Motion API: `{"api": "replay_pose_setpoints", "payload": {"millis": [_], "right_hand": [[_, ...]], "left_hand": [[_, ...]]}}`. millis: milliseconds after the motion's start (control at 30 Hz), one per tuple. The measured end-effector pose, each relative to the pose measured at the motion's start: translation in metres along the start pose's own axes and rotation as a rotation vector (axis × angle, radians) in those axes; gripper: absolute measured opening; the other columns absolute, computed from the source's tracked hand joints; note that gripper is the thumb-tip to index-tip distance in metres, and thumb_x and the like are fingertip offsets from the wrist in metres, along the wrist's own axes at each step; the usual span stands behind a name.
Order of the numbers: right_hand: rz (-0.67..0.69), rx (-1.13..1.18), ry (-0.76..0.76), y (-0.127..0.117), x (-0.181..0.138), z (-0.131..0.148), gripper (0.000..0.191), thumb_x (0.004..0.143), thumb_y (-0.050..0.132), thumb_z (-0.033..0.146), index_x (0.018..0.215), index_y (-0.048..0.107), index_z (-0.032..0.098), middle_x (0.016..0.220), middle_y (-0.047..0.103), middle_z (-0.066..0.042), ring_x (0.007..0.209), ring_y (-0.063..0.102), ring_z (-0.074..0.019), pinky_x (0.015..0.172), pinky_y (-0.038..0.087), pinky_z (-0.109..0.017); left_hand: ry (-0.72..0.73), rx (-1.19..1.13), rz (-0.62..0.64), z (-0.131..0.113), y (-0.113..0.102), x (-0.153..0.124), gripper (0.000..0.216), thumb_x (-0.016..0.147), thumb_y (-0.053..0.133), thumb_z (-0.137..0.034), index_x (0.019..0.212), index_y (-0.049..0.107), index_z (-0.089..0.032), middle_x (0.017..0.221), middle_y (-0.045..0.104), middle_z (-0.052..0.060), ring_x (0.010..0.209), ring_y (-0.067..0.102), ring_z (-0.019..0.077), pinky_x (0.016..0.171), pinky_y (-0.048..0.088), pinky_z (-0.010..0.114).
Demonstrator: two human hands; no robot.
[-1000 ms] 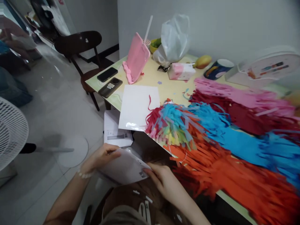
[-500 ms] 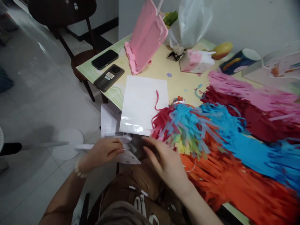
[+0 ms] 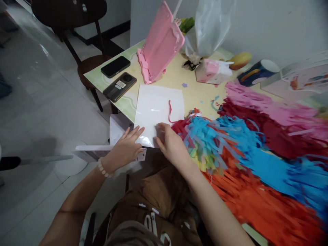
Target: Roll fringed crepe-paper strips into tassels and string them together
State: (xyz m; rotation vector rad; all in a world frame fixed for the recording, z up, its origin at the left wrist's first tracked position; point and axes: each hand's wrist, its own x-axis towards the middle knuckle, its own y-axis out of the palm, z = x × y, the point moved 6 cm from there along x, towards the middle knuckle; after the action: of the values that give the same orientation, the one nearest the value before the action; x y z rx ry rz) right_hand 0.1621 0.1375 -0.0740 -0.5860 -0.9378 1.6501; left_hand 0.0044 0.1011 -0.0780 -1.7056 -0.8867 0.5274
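Note:
A glossy white sheet (image 3: 153,102) lies at the near edge of the table, with a thin red paper strip (image 3: 170,111) across its right side. My left hand (image 3: 124,150), wearing a beaded bracelet, is spread at the sheet's lower left corner, above the flaps of a white box (image 3: 116,128) below the table edge. At the sheet's lower right, my right hand (image 3: 173,141) has its fingers loosely bent and thumb apart, with nothing visible between them. Beside it lies a bundled multicoloured paper tassel (image 3: 202,133); whether the hand touches it cannot be told.
Fringed tissue paper in orange (image 3: 256,201), blue (image 3: 274,167), dark red (image 3: 276,133) and pink (image 3: 271,100) spreads over the right side. Two phones (image 3: 120,87), a pink tablet stand (image 3: 162,44), a tissue pack (image 3: 212,71) and a mug (image 3: 258,72) stand farther back.
Both hands have moved up from the lap area to the lower edge of the white sheet. My left fingers have spread, and the white flap they were at now sticks out to the left.

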Motion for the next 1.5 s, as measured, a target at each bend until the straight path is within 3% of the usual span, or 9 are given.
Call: {"api": "replay_pose_setpoints", "payload": {"millis": [167, 300, 433, 600, 867, 1200, 1367, 1500], "right_hand": [[-0.075, -0.041, -0.008, 0.005, 0.030, -0.001, 0.045, 0.082, 0.049, 0.008, 0.127, 0.050, 0.009, 0.119, 0.065, -0.023, 0.112, 0.064, -0.0336, 0.094, 0.053, -0.051], [-0.112, -0.054, -0.081, 0.010, 0.030, 0.006, 0.039, 0.085, 0.040, 0.006, 0.122, 0.052, 0.012, 0.112, 0.065, -0.020, 0.107, 0.063, -0.0311, 0.090, 0.054, -0.048], [-0.099, -0.062, -0.065, 0.011, 0.033, 0.004, 0.037, 0.085, 0.040, 0.007, 0.120, 0.052, 0.013, 0.110, 0.064, -0.020, 0.097, 0.065, -0.0305, 0.083, 0.055, -0.046], [-0.105, -0.077, -0.002, 0.005, 0.056, -0.007, 0.042, 0.080, 0.043, 0.003, 0.121, 0.051, 0.011, 0.120, 0.061, -0.022, 0.106, 0.063, -0.0316, 0.089, 0.053, -0.045], [-0.068, -0.127, -0.026, 0.008, 0.062, 0.001, 0.039, 0.086, 0.036, 0.003, 0.121, 0.051, 0.012, 0.117, 0.058, -0.020, 0.101, 0.062, -0.0305, 0.081, 0.053, -0.042], [-0.063, -0.020, 0.028, 0.010, 0.080, -0.009, 0.038, 0.074, 0.043, -0.002, 0.107, 0.056, 0.013, 0.105, 0.062, -0.018, 0.085, 0.061, -0.0272, 0.081, 0.050, -0.040], [-0.092, 0.135, 0.020, 0.006, 0.072, -0.009, 0.032, 0.073, 0.048, 0.004, 0.101, 0.056, 0.018, 0.086, 0.064, -0.010, 0.087, 0.058, -0.0280, 0.082, 0.046, -0.040], [-0.169, 0.366, 0.086, -0.003, 0.063, -0.022, 0.030, 0.073, 0.051, 0.016, 0.103, 0.052, 0.020, 0.079, 0.063, -0.003, 0.075, 0.058, -0.0209, 0.075, 0.047, -0.035]], "left_hand": [[-0.014, -0.026, -0.002, 0.000, 0.000, 0.000, 0.031, 0.099, 0.050, -0.029, 0.080, 0.068, -0.012, 0.156, 0.040, 0.020, 0.147, 0.034, 0.0358, 0.118, 0.030, 0.060], [-0.036, -0.047, -0.012, 0.001, 0.000, 0.001, 0.031, 0.098, 0.050, -0.029, 0.080, 0.069, -0.013, 0.156, 0.040, 0.018, 0.147, 0.034, 0.0347, 0.118, 0.031, 0.059], [-0.050, -0.043, 0.002, 0.000, 0.000, 0.002, 0.030, 0.098, 0.052, -0.027, 0.078, 0.070, -0.011, 0.155, 0.041, 0.020, 0.146, 0.035, 0.0360, 0.118, 0.032, 0.059], [-0.042, -0.044, 0.006, -0.001, 0.000, 0.002, 0.031, 0.097, 0.052, -0.026, 0.078, 0.070, -0.011, 0.155, 0.041, 0.020, 0.147, 0.034, 0.0367, 0.117, 0.034, 0.059], [-0.050, -0.041, -0.003, 0.000, 0.002, 0.002, 0.031, 0.098, 0.052, -0.027, 0.078, 0.070, -0.011, 0.155, 0.041, 0.021, 0.147, 0.034, 0.0369, 0.116, 0.034, 0.059], [-0.078, -0.076, -0.006, 0.001, 0.003, 0.001, 0.033, 0.100, 0.048, -0.027, 0.082, 0.071, -0.011, 0.156, 0.041, 0.020, 0.148, 0.032, 0.0354, 0.117, 0.033, 0.059], [-0.120, -0.111, 0.004, 0.004, 0.004, 0.001, 0.032, 0.099, 0.049, -0.028, 0.086, 0.073, -0.012, 0.157, 0.041, 0.017, 0.149, 0.031, 0.0329, 0.120, 0.029, 0.057], [-0.157, -0.126, 0.039, 0.008, 0.005, 0.005, 0.034, 0.099, 0.049, -0.031, 0.089, 0.075, -0.012, 0.157, 0.041, 0.014, 0.149, 0.032, 0.0303, 0.122, 0.026, 0.053]]}}
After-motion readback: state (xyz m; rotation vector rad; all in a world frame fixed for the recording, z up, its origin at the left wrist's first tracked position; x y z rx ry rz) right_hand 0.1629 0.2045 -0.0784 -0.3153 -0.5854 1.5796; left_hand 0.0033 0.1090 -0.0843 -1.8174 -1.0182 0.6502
